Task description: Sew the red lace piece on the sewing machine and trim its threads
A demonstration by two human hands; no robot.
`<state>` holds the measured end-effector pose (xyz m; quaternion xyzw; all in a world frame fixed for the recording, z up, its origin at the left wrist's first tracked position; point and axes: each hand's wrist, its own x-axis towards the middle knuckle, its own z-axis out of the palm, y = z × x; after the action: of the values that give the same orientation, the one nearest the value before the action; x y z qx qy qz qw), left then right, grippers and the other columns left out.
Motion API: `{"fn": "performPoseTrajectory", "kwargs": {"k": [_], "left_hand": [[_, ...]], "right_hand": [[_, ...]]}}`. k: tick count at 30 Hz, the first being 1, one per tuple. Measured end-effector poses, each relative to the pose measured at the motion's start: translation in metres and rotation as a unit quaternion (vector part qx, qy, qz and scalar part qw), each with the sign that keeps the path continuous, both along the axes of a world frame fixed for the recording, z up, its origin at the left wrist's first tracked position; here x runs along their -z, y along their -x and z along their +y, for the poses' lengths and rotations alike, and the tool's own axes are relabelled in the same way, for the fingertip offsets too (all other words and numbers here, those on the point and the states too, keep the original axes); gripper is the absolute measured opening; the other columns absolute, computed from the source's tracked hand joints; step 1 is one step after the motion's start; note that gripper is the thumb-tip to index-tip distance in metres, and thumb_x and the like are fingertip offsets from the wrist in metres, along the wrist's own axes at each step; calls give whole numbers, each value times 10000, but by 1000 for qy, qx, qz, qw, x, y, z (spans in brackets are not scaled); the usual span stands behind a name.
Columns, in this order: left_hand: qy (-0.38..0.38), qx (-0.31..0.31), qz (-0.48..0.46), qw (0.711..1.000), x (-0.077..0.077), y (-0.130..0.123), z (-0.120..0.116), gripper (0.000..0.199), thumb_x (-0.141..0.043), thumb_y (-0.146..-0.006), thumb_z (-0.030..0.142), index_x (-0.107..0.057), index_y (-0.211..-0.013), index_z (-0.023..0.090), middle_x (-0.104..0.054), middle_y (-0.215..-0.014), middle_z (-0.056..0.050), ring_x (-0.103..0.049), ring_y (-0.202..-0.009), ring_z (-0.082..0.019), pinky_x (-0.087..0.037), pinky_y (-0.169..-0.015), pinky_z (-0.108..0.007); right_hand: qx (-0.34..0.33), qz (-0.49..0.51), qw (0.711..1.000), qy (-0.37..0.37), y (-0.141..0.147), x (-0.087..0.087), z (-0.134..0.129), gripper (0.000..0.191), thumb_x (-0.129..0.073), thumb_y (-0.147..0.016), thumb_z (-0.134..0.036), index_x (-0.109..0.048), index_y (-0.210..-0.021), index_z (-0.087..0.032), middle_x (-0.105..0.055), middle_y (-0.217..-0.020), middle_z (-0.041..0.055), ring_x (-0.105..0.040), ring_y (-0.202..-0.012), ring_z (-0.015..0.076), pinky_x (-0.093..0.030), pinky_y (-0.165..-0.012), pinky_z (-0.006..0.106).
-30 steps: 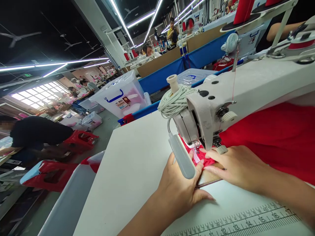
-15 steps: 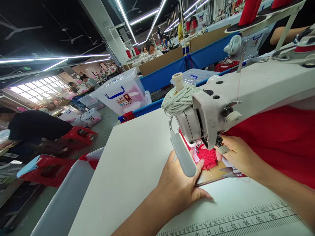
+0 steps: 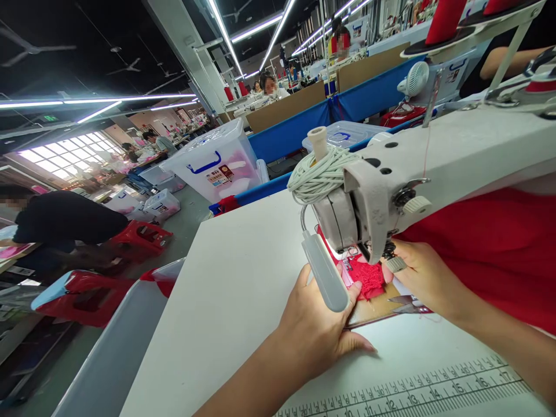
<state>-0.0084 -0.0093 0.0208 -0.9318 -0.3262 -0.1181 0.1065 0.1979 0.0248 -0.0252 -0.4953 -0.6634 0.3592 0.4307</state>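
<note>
On the bench, red lace is being flanked by the flattened left hand and, grip unclear, the right hand.

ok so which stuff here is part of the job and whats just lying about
Part of the job: red fabric at the left hand; sewing machine; lamp; probably the scissors by the right hand.

Just around, it seems: storage box; small fan; coiled cord.

I see a red stool off to my left, a blue-handled plastic box ahead, a white fan farther right.
</note>
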Motion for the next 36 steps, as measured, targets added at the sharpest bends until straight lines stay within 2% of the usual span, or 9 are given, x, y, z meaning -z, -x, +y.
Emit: {"fn": "performPoseTrajectory", "kwargs": {"k": [3, 5, 8, 10, 13, 16, 20, 26, 36], "left_hand": [[-6, 1, -1, 1000, 0, 0, 0, 779, -173, -920, 732, -674, -1113, 167, -674, -1212, -126, -607, -1088, -280, -472, -921, -447], [-12, 6, -4, 1000, 1, 1, 0, 774, -177, -920, 733, -672, -1095, 165, -672, -1217, -128, -601, -1113, -280, -464, -937, -444], [-23, 15, -12, 1000, 0, 1, -1, 751, -190, -927, 724, -661, -1104, 166, -686, -1186, -124, -589, -1156, -280, -449, -964, -445], [-28, 18, -19, 999, 0, 1, -2, 744, -189, -932, 716, -643, -1153, 171, -691, -1175, -119, -590, -1163, -273, -444, -971, -445], [-25, 12, -23, 999, 0, -1, -4, 794, -168, -920, 733, -623, -1194, 142, -691, -1175, -137, -603, -1146, -269, -444, -976, -450], [-18, 4, -12, 1000, 1, -2, -6, 813, -171, -915, 737, -603, -1235, 127, -684, -1191, -151, -585, -1188, -276, -441, -992, -461], [-15, 3, -12, 1000, 1, -1, -6, 804, -187, -916, 737, -603, -1247, 134, -682, -1207, -143, -548, -1247, -276, -426, -1025, -470], [-12, 0, -16, 1000, 2, 0, -6, 799, -212, -903, 756, -627, -1211, 147, -687, -1206, -130, -580, -1196, -276, -421, -1035, -476], [-11, 7, -30, 999, 0, -1, -2, 790, -173, -918, 737, -603, -1226, 150, -700, -1174, -124, -550, -1248, -267, -374, -1070, -460]], "right_hand": [[-17, 15, 1000, 13, -1, 3, 1, 170, -393, -736, -312, -380, -578, -249, -550, -506, 4, -508, -477, 174, -370, -476, 281], [-23, 17, 999, 29, -2, 5, 2, 215, -407, -758, -336, -360, -568, -247, -499, -468, -8, -450, -434, 160, -335, -448, 280], [-59, -27, 997, 40, -5, 9, -1, 300, -466, -825, -377, -403, -573, -227, -494, -502, -15, -444, -464, 152, -304, -450, 274], [-117, -98, 988, 0, -7, 12, -5, 256, -519, -854, -344, -506, -634, -213, -591, -653, -4, -530, -596, 165, -334, -513, 271], [-173, -208, 959, -82, -9, 14, -10, 96, -562, -842, -230, -610, -758, -230, -629, -817, -9, -541, -671, 157, -297, -546, 270], [-169, -266, 936, -158, -11, 13, -12, 156, -497, -885, -157, -570, -762, -219, -586, -799, -17, -470, -613, 137, -213, -523, 277], [-160, -278, 917, -236, -11, 9, -11, 219, -409, -883, -100, -401, -685, -193, -451, -687, -20, -338, -552, 126, -164, -502, 286], [-163, -276, 913, -252, -12, 11, -12, 207, -403, -863, -73, -389, -694, -193, -403, -681, -28, -289, -536, 121, -159, -495, 280], [-161, -280, 906, -273, -8, 17, -11, 188, -443, -836, -91, -379, -694, -197, -415, -670, -13, -332, -555, 133, -127, -496, 299]]}}
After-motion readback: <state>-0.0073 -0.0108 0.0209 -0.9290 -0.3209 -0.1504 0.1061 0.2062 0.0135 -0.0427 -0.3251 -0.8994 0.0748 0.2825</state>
